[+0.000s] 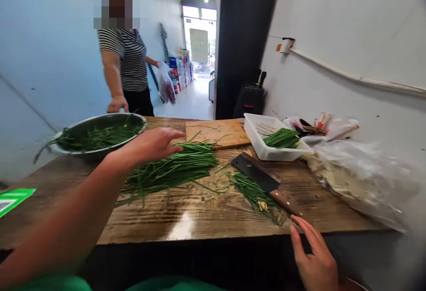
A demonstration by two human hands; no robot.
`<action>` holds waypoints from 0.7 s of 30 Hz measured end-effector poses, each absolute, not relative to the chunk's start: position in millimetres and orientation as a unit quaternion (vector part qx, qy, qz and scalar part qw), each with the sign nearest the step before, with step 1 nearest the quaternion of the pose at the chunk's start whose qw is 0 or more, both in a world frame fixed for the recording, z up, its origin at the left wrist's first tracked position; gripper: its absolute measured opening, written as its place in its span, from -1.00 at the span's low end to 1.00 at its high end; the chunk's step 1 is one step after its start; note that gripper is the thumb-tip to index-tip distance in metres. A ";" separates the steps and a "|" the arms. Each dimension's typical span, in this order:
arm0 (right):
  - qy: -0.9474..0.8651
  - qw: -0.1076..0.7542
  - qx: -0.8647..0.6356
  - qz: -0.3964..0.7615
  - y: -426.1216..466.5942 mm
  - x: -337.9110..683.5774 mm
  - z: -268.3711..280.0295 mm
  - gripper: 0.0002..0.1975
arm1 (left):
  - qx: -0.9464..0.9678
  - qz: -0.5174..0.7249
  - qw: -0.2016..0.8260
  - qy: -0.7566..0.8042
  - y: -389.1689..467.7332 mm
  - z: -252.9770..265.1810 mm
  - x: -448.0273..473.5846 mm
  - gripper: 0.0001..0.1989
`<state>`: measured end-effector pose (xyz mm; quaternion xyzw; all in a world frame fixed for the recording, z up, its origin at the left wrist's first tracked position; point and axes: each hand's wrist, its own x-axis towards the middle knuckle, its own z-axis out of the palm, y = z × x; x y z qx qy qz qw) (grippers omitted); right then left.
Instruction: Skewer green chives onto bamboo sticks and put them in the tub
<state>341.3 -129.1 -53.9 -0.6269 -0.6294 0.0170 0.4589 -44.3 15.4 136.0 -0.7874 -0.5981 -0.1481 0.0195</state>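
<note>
Greens (179, 167): in a loose pile mid-table (153, 224), stems running roughly left to right, under the left hand (158, 144) and on past its fingertips; much farther from the right. At far left, a basin (87, 123) of more stems, with a co-worker's hand (117, 104) at its rear rim. Next, left forearm (96, 189) crossing low in front; left fingers stretched, blurred, visibly gripping nothing, contact with the pile unclear. Behind the pile, a board (216, 135). Rightward, between pile and right hand (314, 255), a cleaver (262, 175) slanting over a smaller bunch (249, 193). Beyond, a tub (281, 154). Right hand loosely parted at the handle's end, touch uncertain. Farthest right, a bag (353, 171).
</note>
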 end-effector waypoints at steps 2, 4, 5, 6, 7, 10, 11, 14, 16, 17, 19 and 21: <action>-0.649 0.455 -0.610 -0.019 -130.9 328.9 -60.7 -0.68 | -0.800 -0.138 0.023 -0.584 -16.1 101.5 -88.4 -0.48; -0.674 0.443 -0.590 -0.039 -129.7 312.1 -62.8 -0.70 | -0.780 -0.182 0.045 -0.597 -46.8 60.9 -119.0 -0.44; -0.692 0.434 -0.575 -0.042 -127.9 301.8 -61.7 -0.72 | -0.767 -0.205 0.055 -0.606 -61.2 40.4 -129.1 -0.44; -0.716 0.421 -0.556 -0.044 -125.2 290.4 -58.9 -0.74 | -0.758 -0.224 0.061 -0.609 -74.6 21.0 -136.3 -0.46; -0.739 0.407 -0.534 -0.047 -121.5 277.9 -54.8 -0.75 | -0.749 -0.245 0.064 -0.612 -86.6 3.6 -141.1 -0.49; -0.807 0.335 -0.482 -0.066 -102.1 235.3 -37.3 -0.76 | -0.727 -0.315 0.079 -0.605 -111.8 -30.8 -145.9 -0.64; -0.829 0.303 -0.465 -0.070 -92.6 220.0 -31.3 -0.71 | -0.718 -0.333 0.081 -0.606 -116.2 -36.1 -145.7 -0.66; -0.875 0.221 -0.423 -0.084 -55.7 173.4 -18.6 -0.49 | -0.704 -0.340 0.082 -0.618 -120.2 -39.6 -143.2 -0.68; -0.899 0.186 -0.387 -0.090 -27.8 143.6 -15.7 -0.40 | -0.708 -0.329 0.083 -0.620 -119.8 -38.0 -141.5 -0.67; -0.909 0.171 -0.370 -0.089 -14.0 129.6 -15.2 -0.39 | -0.710 -0.325 0.082 -0.620 -119.6 -37.5 -140.8 -0.67; -0.922 0.144 -0.349 -0.084 12.3 104.5 -14.3 -0.37 | -0.712 -0.321 0.078 -0.619 -119.9 -37.6 -140.0 -0.67; -0.923 0.118 -0.359 -0.077 36.3 84.2 -11.4 -0.26 | -0.712 -0.320 0.074 -0.621 -120.6 -38.8 -140.0 -0.67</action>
